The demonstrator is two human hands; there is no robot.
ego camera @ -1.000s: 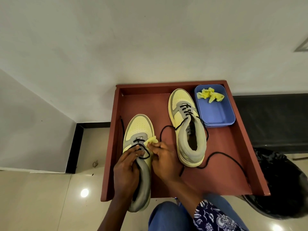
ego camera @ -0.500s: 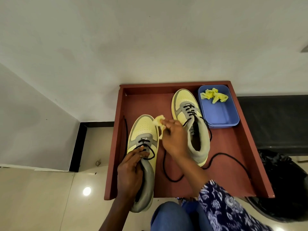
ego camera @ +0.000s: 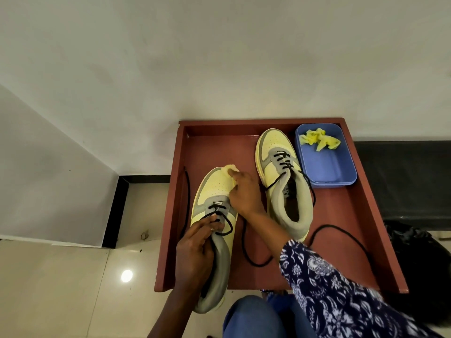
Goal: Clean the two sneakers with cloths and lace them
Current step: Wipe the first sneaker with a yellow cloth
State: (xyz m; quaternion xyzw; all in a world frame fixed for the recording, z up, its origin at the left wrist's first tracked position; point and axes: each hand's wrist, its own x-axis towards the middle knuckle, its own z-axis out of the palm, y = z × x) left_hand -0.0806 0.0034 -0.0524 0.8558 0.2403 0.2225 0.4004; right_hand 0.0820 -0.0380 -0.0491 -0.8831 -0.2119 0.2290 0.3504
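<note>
- Furthest out past my left fingers, a loose black lace (ego camera: 187, 198) runs along the left inner wall of the red-brown wooden tray (ego camera: 351, 215).
- My left hand (ego camera: 195, 252) grips the near sneaker (ego camera: 214, 191) at its collar: fingers curled round the grey ankle padding, fingertips (ego camera: 214, 219) lying on the tongue, touching the black lace loop there.
- That sneaker, pale yellow with grey trim, lies with its toe pointing away from me and its heel hanging over the tray's near edge.
- Just beyond my right fingertips sits the yellow cloth (ego camera: 229, 170), which my right hand (ego camera: 244, 193) pinches and presses against the toe's right side; the fingers are bent round the cloth.
- My right wrist crosses above another lace (ego camera: 246, 247) that loops on the tray floor between the two shoes.
- To the right of my right hand stands the second sneaker (ego camera: 285, 186), same colours, flat on the tray, partly laced near the toe, apart from my fingers; its long lace end (ego camera: 341, 235) trails over the tray floor towards the near right corner.
- Well beyond and to the right of my right fingers, a blue plastic container (ego camera: 327, 167) sits in the tray's far right corner, just beside the second sneaker, holding a crumpled yellow cloth (ego camera: 319, 141).
- My patterned navy sleeve (ego camera: 341, 289) covers the right forearm.
</note>
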